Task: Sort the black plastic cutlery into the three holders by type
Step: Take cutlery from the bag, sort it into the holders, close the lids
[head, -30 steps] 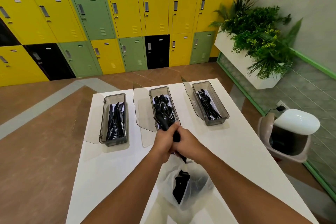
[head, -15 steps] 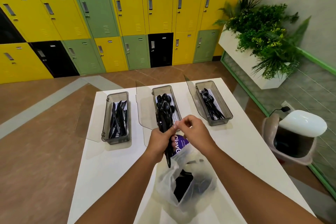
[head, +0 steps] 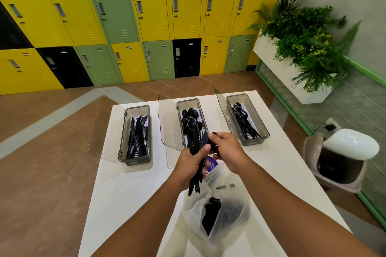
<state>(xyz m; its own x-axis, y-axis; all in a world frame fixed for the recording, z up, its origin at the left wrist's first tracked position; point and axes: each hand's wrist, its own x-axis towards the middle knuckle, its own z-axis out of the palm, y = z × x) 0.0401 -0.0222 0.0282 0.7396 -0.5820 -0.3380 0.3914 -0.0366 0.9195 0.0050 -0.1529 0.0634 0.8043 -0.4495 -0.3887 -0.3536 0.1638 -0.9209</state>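
Since a second ago the two grips have come apart. They were clasped together over the bag, and now the right grip (head: 226, 149) sits just to the right of the left grip (head: 191, 164).

Nearest, a thin clear plastic bag (head: 236, 213) lies on the white counter (head: 129, 194), and the remaining cutlery (head: 211, 215) shows dark through its open mouth. Just beyond the bag, the left grip is clenched round a bundle of black cutlery (head: 195, 144). The lower ends hang out of the fist toward the bag, and the upper ends stand up in front of the middle holder. The right grip pinches one black piece (head: 213, 145) between thumb and fingers at the bundle's upper right; I cannot tell its type. A purple label (head: 213, 165) shows just under the two grips.

Farther on, three clear holders stand in a row across the counter, well apart, each with its lid swung open to its left. The left holder (head: 134, 159) has knives (head: 136, 135) in it, the middle holder (head: 188, 101) has spoons (head: 189, 117), and the right holder (head: 259, 123) has forks (head: 242, 119).

On the floor to the right of the counter stands a swing-lid bin (head: 351, 146). Behind it a white planter (head: 269, 52) carries green plants, and a wall of yellow, green and black lockers (head: 150, 16) closes the far side.
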